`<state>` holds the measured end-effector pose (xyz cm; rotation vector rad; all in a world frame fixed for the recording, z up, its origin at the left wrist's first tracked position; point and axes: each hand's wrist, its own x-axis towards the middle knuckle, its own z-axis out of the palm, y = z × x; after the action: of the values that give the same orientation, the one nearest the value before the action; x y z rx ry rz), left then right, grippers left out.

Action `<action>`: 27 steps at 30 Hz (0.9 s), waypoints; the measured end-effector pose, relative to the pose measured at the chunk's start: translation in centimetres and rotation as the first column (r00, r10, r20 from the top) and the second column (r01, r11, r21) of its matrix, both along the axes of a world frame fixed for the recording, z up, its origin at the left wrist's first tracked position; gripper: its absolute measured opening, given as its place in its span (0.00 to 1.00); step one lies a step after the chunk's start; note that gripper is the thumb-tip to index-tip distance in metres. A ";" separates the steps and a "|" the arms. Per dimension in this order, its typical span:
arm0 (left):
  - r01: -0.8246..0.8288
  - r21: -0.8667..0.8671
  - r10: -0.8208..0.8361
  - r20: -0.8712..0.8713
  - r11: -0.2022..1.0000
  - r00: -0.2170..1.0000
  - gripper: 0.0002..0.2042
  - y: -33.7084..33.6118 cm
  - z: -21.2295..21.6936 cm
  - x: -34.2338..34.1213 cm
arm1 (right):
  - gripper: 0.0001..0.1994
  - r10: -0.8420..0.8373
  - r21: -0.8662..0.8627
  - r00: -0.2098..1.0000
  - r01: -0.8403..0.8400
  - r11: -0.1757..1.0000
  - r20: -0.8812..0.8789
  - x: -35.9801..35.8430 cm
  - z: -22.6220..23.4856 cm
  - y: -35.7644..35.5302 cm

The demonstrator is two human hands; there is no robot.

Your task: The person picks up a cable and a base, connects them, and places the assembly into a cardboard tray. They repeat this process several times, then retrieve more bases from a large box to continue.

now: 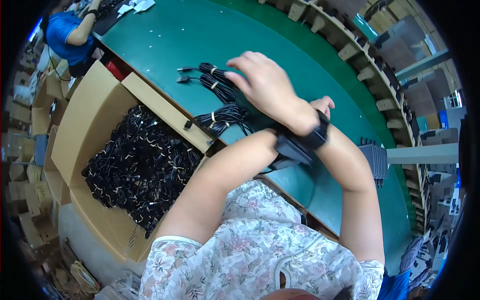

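Already, our box [85, 117] holds many tied cords [145, 160], more bundles [214, 86] lie by the table's [165, 45] near edge, right hand [270, 90] spread, left hand's [324, 104] fingers we can't tell.

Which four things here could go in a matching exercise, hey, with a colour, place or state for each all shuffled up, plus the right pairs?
Column one:
1. Cardboard box
2. Tabletop
3. Co-worker's shirt
4. Right hand

Column two:
A. Blue
B. Blurred, beside tied cable bundles
C. Open, holding a heap of black cables
D. Green

Pairs: 1-C, 2-D, 3-A, 4-B
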<state>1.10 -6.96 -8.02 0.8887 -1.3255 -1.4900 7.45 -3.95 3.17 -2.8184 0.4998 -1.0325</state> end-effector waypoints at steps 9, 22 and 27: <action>0.077 -0.357 -0.060 0.059 0.931 0.996 0.17 1.1 0.9 0.5 | 0.13 0.021 0.725 0.964 0.184 0.664 -0.264 0.3 -3.1 -5.8; 0.142 0.196 -0.012 -0.545 0.970 0.838 0.16 2.0 6.5 2.8 | 0.11 -0.506 0.943 0.835 -0.042 0.331 0.215 -19.1 3.7 -6.1; 0.142 0.110 -0.077 -0.455 0.984 0.887 0.10 1.2 4.4 1.9 | 0.12 -0.314 0.622 0.945 0.192 0.759 0.091 -19.7 0.4 -3.3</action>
<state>3.02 -5.74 -3.58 0.5104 -0.9465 -1.7669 -12.21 -7.21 3.55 -2.0927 1.0087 -0.9463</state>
